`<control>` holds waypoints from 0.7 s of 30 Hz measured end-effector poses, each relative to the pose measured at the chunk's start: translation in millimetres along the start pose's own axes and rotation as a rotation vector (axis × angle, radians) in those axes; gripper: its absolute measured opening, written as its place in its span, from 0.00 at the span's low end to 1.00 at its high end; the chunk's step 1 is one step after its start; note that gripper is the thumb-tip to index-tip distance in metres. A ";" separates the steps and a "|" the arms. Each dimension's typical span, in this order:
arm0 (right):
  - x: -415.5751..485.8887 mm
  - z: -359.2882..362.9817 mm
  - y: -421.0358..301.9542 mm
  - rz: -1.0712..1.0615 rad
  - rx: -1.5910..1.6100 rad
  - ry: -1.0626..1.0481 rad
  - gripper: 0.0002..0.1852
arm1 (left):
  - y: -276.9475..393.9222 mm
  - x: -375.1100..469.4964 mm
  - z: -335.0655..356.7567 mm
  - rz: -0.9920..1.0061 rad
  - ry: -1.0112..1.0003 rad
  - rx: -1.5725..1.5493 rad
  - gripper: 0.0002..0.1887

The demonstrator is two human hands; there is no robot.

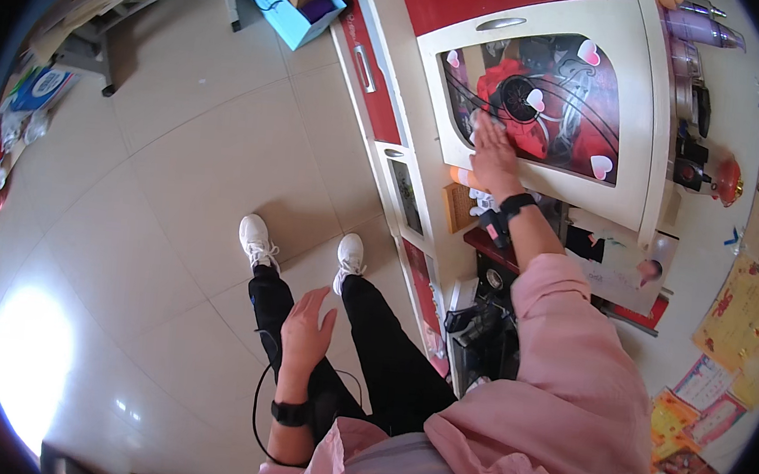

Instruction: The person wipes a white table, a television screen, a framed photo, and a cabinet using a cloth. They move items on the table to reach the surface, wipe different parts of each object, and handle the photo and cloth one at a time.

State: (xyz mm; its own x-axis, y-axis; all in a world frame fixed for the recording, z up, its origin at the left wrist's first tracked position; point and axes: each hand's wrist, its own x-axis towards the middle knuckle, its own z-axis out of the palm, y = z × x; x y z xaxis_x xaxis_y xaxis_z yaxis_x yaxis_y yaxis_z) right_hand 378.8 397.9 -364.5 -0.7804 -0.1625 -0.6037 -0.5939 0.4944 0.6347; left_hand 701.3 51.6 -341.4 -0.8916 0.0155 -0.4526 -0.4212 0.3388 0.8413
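Note:
My right hand reaches to the glazed door of a white and red cabinet. Its fingers lie flat over the lower left corner of the glass, pressing what looks like a thin white cloth, mostly hidden beneath them. Heart stickers dot the pane, and red items with cables show behind it. My left hand hangs in front of my legs, holding nothing, thumb apart from the fingers. Both wrists wear black bands.
Bottles line the cabinet top. Below the door, a shelf holds a woven box and black bags. A light-blue box stands on the tiled floor beside the cabinet. A metal-legged table is at upper left.

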 end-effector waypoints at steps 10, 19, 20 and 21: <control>72.8 -67.2 30.3 0.210 -0.067 0.085 0.35 | -61.4 14.3 -77.9 -0.287 -0.018 0.157 0.20; 133.8 9.4 -19.2 -0.070 0.313 0.401 0.37 | -81.6 12.4 -85.3 -0.367 -0.003 0.374 0.21; 115.9 14.0 -22.1 -0.061 0.390 0.189 0.38 | -77.8 12.4 -83.4 -0.338 -0.010 0.337 0.21; 92.6 21.3 -28.8 -0.027 0.452 0.075 0.38 | -73.8 13.7 -83.3 -0.316 -0.032 0.312 0.21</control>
State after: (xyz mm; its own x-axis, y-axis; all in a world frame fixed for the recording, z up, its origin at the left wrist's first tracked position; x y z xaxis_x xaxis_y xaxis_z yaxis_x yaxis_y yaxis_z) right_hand 327.8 386.8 -449.0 -0.7877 -0.2337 -0.5699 -0.4825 0.8092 0.3351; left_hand 706.3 -51.5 -385.1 -0.7192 -0.1070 -0.6865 -0.5977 0.5990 0.5328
